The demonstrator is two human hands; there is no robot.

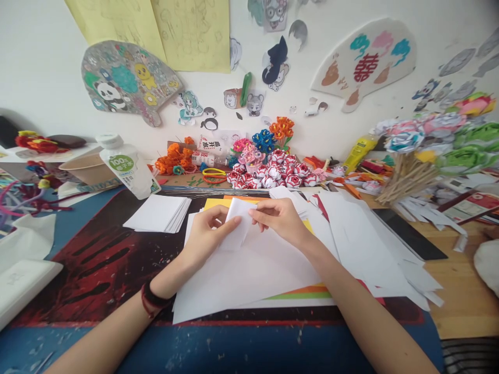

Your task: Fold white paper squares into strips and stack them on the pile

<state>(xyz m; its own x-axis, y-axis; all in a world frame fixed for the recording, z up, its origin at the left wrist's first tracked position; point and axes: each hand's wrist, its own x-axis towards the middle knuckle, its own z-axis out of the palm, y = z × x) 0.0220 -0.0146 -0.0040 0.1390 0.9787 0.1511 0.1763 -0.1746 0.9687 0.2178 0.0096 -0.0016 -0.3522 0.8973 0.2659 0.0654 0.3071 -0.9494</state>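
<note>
A small folded piece of white paper (238,221) is held between both hands above a spread of large white sheets (249,275). My left hand (206,235) pinches its lower left side, thumb pressed along the fold. My right hand (278,218) pinches its upper right edge with fingers curled. A dark and red band sits on my left wrist. Coloured sheets, yellow, orange and green, peek out under the white ones.
A stack of small white squares (158,214) lies to the left. A tipped white bottle (127,166) and a paper bowl (90,169) stand behind it. Red-and-white paper flowers (273,174) line the back. Wooden sticks (405,179), paper roses and scraps crowd the right.
</note>
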